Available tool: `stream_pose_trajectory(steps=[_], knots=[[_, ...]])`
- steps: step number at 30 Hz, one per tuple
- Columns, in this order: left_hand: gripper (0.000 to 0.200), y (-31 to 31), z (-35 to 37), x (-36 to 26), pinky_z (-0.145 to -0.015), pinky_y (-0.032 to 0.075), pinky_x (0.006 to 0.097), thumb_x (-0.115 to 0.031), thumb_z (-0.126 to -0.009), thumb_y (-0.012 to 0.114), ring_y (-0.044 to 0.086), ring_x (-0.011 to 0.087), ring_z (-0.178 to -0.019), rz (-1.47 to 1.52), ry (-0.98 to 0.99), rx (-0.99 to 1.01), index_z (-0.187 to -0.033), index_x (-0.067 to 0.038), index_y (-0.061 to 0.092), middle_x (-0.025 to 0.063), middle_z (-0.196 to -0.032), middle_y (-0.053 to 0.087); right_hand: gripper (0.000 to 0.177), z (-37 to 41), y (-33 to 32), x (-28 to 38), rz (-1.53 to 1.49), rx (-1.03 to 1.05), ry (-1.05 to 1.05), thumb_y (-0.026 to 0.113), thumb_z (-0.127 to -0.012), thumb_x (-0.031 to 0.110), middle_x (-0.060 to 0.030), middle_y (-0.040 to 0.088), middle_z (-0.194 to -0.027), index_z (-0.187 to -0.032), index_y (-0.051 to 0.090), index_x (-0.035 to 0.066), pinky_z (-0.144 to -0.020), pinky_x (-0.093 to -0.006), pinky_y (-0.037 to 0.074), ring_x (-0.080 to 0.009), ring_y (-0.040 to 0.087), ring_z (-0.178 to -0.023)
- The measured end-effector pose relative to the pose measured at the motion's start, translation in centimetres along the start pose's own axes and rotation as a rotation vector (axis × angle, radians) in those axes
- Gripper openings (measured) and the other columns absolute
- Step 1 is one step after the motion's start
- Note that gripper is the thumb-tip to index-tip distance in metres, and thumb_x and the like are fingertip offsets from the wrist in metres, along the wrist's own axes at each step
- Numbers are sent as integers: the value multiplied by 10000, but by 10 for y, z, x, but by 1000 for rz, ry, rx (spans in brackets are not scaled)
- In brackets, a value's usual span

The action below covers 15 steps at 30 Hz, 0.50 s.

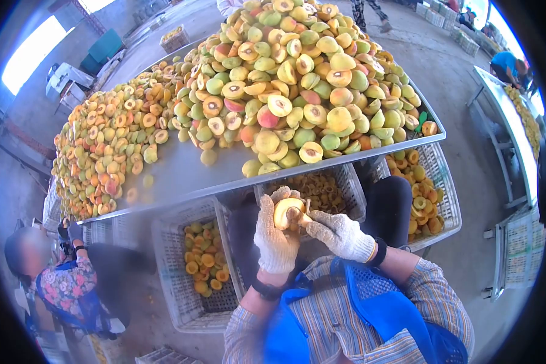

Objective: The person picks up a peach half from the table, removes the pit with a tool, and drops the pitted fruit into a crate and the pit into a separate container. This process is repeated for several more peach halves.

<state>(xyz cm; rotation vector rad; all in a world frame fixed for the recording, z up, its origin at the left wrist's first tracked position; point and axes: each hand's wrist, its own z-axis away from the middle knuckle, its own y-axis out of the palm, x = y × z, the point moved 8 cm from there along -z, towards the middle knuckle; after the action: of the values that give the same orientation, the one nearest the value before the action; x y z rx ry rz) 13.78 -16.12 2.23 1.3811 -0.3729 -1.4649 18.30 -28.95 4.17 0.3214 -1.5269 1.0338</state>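
My left hand [275, 241], in a soiled white knit glove, holds a halved peach [281, 215] with its cut face up. A brown pit sits near the middle of that face. My right hand [343, 235], gloved the same way, is closed with its fingertips at the pit and the fruit's edge. A thin end of something shows by those fingers, too small to name. Both hands are above my lap, just in front of the metal table [188, 165], which bears a large heap of halved peaches [279, 73].
Below the table stand a crate of pits and scraps [312, 188], a crate of peach halves [188, 315] and a fuller crate [446, 182]. A co-worker [67, 279] sits at my left. A green-handled tool [421, 120] lies at the table's right corner. Another table [509, 133] stands right.
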Motion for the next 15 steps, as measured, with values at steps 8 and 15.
stream_pose_trajectory(steps=[8, 15], knots=[[428, -9, -7, 5, -902, 562, 400, -434, -1036, 508, 654, 247, -1008, 13, 44, -42, -1124, -35, 637, 140, -1069, 674, 515, -4, 0, -8, 32, 10, 81, 539, -1001, 456, -216, 710, -1048, -1316, 606, 54, -806, -415, 555, -362, 701, -970], [450, -6, 1, -9, -866, 556, 386, -449, -1028, 514, 654, 268, -934, -158, -4, -128, -1029, -14, 631, 166, -996, 675, 487, 3, 14, 2, -249, 178, 20, 535, -1013, 473, -124, 668, -767, -1219, 635, 42, -568, -332, 501, -233, 645, -622]])
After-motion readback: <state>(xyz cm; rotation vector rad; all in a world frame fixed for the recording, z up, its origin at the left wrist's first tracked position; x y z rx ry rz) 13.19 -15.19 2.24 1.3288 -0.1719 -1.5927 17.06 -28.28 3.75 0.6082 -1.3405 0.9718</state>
